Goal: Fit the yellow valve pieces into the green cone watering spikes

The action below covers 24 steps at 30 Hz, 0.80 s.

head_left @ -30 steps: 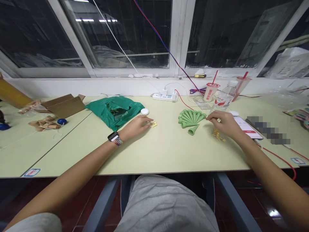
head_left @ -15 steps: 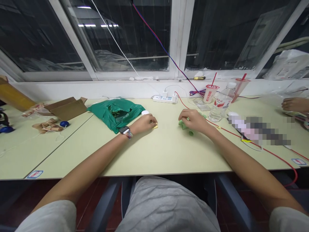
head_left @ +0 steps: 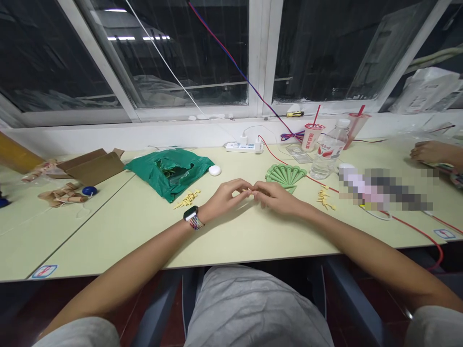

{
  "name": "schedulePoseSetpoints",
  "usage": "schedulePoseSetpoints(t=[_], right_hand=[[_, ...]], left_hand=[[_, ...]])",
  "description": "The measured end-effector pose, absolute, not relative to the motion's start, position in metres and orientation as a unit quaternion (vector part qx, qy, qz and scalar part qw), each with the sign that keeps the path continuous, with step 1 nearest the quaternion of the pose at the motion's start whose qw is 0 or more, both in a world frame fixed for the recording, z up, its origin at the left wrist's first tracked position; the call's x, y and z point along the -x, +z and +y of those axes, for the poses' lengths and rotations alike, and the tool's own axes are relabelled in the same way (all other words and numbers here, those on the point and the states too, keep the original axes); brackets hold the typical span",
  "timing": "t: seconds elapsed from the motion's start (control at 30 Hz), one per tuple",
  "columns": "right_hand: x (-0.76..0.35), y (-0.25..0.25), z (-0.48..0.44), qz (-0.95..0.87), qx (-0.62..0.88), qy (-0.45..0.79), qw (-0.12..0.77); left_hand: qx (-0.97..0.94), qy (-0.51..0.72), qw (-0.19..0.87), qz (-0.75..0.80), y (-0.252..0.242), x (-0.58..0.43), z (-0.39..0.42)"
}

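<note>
My left hand (head_left: 227, 196) and my right hand (head_left: 273, 196) meet fingertip to fingertip over the middle of the pale green table (head_left: 235, 231). Both pinch a small yellowish piece (head_left: 250, 192) between them; part of a green cone seems to show under the right hand. A fan of green plastic cones (head_left: 284, 173) lies just behind the right hand. Small yellow pieces lie in a pile (head_left: 188, 198) left of my left hand and in another pile (head_left: 324, 198) to the right. A watch sits on my left wrist.
A green plastic bag (head_left: 168, 171) and a white round object (head_left: 214, 170) lie at the back left. A power strip (head_left: 244, 146), a cup (head_left: 313, 137), a water bottle (head_left: 327, 152) and red cables stand at the back. Another person's hand (head_left: 428, 152) rests far right. A cardboard box (head_left: 92, 164) sits left.
Both hands left the yellow pieces and the green cones and came together at the table's middle, pinching a small piece. The cone fan is uncovered again.
</note>
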State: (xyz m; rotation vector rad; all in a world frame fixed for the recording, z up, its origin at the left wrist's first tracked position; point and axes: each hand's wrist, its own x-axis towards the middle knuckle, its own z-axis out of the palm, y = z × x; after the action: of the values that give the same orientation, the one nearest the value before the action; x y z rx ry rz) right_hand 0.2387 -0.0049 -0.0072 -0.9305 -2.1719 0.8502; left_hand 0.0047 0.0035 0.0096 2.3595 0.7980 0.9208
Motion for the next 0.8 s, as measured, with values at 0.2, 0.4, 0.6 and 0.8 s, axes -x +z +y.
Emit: schedulePoseSetpoints(t=[0.2,0.4,0.6,0.8], right_hand=[[-0.239,-0.013,-0.009,-0.779,0.350,0.427,0.297],[-0.236,-0.019,-0.003,-0.717,0.360,0.500,0.327],[-0.239,-0.020,-0.001,-0.713,0.338,0.532,0.307],[-0.248,-0.015,0.002,-0.735,0.326,0.525,0.277]], left_hand=[[-0.818,0.360,0.321,0.314,-0.007,-0.009,-0.002],[-0.819,0.365,0.326,0.299,-0.010,-0.011,0.001],[-0.857,0.364,0.247,0.268,-0.011,-0.004,0.003],[-0.899,0.365,0.139,0.200,-0.014,0.000,0.004]])
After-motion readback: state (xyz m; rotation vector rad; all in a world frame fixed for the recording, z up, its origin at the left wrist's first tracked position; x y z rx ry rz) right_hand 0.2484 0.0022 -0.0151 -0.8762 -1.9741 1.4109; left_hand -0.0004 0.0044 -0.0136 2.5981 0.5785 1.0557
